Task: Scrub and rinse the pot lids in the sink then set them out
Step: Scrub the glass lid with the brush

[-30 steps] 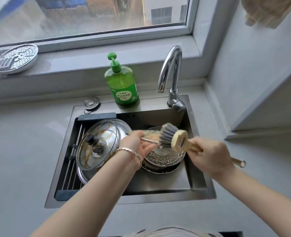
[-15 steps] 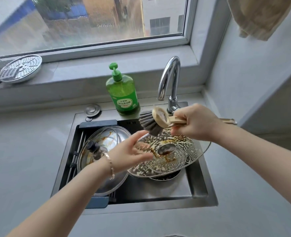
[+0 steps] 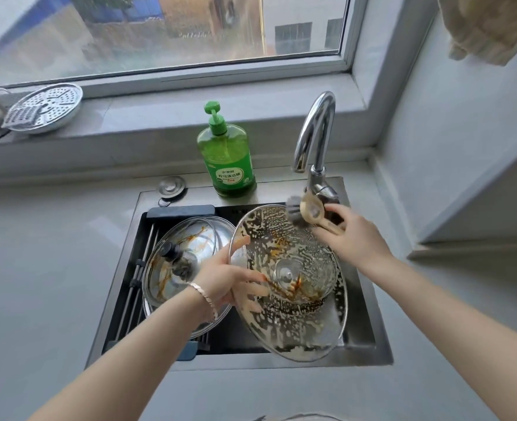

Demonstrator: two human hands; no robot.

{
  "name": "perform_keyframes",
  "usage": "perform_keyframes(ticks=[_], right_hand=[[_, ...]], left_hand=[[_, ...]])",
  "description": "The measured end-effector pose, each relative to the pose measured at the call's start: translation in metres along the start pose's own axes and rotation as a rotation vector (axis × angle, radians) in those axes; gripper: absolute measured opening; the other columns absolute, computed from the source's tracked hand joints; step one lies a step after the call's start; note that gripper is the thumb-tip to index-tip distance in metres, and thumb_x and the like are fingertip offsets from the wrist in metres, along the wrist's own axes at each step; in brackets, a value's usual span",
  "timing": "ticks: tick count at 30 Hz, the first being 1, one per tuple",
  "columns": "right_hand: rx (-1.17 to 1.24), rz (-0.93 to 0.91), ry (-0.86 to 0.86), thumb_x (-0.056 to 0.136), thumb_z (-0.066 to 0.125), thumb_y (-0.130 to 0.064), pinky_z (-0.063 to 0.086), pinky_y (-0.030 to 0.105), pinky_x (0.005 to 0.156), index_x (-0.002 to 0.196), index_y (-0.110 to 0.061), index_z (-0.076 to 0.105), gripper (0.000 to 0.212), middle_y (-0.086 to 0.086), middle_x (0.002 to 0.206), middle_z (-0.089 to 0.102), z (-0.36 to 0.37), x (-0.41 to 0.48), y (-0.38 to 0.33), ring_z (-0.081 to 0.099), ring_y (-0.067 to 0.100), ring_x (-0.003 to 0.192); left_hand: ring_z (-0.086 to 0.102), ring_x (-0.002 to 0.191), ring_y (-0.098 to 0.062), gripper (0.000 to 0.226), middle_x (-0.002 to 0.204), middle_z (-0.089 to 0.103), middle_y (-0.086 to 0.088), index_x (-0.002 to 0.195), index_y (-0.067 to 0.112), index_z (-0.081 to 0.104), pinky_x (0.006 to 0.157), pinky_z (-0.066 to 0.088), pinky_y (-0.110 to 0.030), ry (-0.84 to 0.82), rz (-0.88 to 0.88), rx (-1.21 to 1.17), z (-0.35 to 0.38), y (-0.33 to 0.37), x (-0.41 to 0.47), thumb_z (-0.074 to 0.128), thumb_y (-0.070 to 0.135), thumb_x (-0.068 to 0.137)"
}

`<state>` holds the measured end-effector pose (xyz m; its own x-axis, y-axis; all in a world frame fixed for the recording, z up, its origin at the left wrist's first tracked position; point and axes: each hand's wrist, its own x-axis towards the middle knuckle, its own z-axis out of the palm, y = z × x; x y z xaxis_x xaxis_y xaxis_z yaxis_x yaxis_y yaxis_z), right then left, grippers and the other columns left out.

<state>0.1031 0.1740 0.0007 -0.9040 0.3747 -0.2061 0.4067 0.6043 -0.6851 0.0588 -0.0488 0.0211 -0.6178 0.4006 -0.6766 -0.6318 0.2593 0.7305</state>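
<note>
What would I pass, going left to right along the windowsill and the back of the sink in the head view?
steamer plate → plug → soap bottle → tap → cloth

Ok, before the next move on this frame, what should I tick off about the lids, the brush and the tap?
1. Left hand grips the soapy lid by its left rim: ok.
2. Right hand grips the brush, bristles on the lid's far edge: ok.
3. Lid held tilted over the sink: ok.
4. Lid scrubbed clean: not ok, brown residue around its centre.
5. Water running from the faucet for a rinse: not ok, no stream visible.
6. Second lid, lying in the sink, cleaned: not ok, sauce streaks on the glass.
</note>
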Motion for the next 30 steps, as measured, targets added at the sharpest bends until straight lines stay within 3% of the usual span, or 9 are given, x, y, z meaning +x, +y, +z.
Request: perform_keyframes(ticks=[3,6,9,11,14,18,22,26,30], right_hand=[[-0.041,0.123,-0.109,0.094,0.043,-0.043,0.045,0.034,0.088,0.135,-0.038,0.044,0.042,-0.001,0.123,0.061,0.014,-0.003,0.015,0.057,0.023,0.107],[0.06,-0.045,-0.154,0.096,0.046,-0.026,0.045,0.028,0.057,0.122,-0.036,0.059,0.031,-0.004,0.086,0.07,0.034,-0.031,0.002,0.057,0.014,0.061],[0.191,-0.221,-0.281,0.093,0.051,-0.02,0.052,0.031,0.058,0.116,-0.038,0.062,0.032,-0.011,0.089,0.072,0.044,-0.063,-0.014,0.063,0.014,0.062],[0.119,-0.14,-0.19,0.095,0.048,-0.019,0.039,0.024,0.047,0.117,-0.037,0.061,0.032,-0.008,0.087,0.072,0.036,-0.042,-0.003,0.048,0.009,0.05],[0.129,-0.042,-0.037,0.096,0.047,-0.021,0.047,0.03,0.052,0.124,-0.03,0.057,0.032,-0.005,0.096,0.071,0.019,-0.026,0.001,0.053,0.011,0.059],[0.182,-0.264,-0.173,0.094,0.05,-0.014,0.043,0.034,0.046,0.125,-0.027,0.057,0.034,-0.008,0.091,0.071,0.029,-0.056,-0.024,0.051,0.019,0.049],[0.13,-0.106,0.018,0.096,0.047,-0.018,0.048,0.037,0.05,0.127,-0.027,0.055,0.033,-0.005,0.093,0.07,0.011,-0.02,-0.019,0.049,0.017,0.049],[0.089,-0.301,-0.195,0.096,0.048,-0.014,0.029,0.023,0.037,0.125,-0.032,0.054,0.035,-0.006,0.077,0.071,0.017,-0.047,-0.031,0.036,0.01,0.037],[0.115,-0.092,-0.041,0.096,0.047,-0.018,0.051,0.036,0.053,0.126,-0.029,0.055,0.033,0.002,0.096,0.072,0.007,-0.02,-0.006,0.058,0.02,0.055]], left_hand=[[0.068,0.069,-0.034,0.081,0.107,0.062,-0.034,0.13,0.043,0.034,0.052,0.057,-0.046,-0.08,-0.001,-0.096,0.004,-0.007,-0.004,0.033,-0.023,0.083],[0.066,0.081,-0.039,0.08,0.107,0.063,-0.031,0.114,0.046,0.044,0.054,0.056,-0.047,-0.153,0.041,-0.131,0.012,-0.012,-0.004,0.031,-0.026,0.079],[0.065,0.091,-0.039,0.087,0.109,0.066,-0.021,0.128,0.037,0.044,0.056,0.057,-0.046,-0.156,0.072,-0.151,0.01,-0.019,-0.002,0.03,-0.03,0.074],[0.067,0.087,-0.04,0.092,0.104,0.066,-0.026,0.13,0.043,0.037,0.055,0.056,-0.045,-0.193,0.073,-0.141,0.008,-0.02,-0.007,0.034,-0.029,0.072],[0.065,0.09,-0.046,0.09,0.101,0.065,-0.032,0.119,0.053,0.038,0.058,0.055,-0.047,-0.225,0.093,-0.026,0.014,-0.017,-0.013,0.045,-0.016,0.061],[0.065,0.09,-0.047,0.084,0.104,0.065,-0.03,0.107,0.052,0.042,0.054,0.057,-0.046,-0.269,0.089,-0.057,0.016,-0.013,-0.016,0.039,-0.025,0.072],[0.065,0.089,-0.045,0.087,0.101,0.065,-0.031,0.111,0.056,0.039,0.048,0.056,-0.035,-0.296,0.097,-0.009,0.019,-0.013,-0.018,0.044,-0.014,0.06],[0.066,0.087,-0.044,0.086,0.101,0.066,-0.03,0.114,0.054,0.038,0.048,0.054,-0.033,-0.297,0.09,-0.028,0.014,-0.017,-0.017,0.044,-0.013,0.06],[0.067,0.083,-0.041,0.088,0.1,0.066,-0.03,0.115,0.054,0.037,0.046,0.052,-0.029,-0.278,0.134,-0.005,0.011,-0.018,-0.019,0.045,-0.012,0.057]])
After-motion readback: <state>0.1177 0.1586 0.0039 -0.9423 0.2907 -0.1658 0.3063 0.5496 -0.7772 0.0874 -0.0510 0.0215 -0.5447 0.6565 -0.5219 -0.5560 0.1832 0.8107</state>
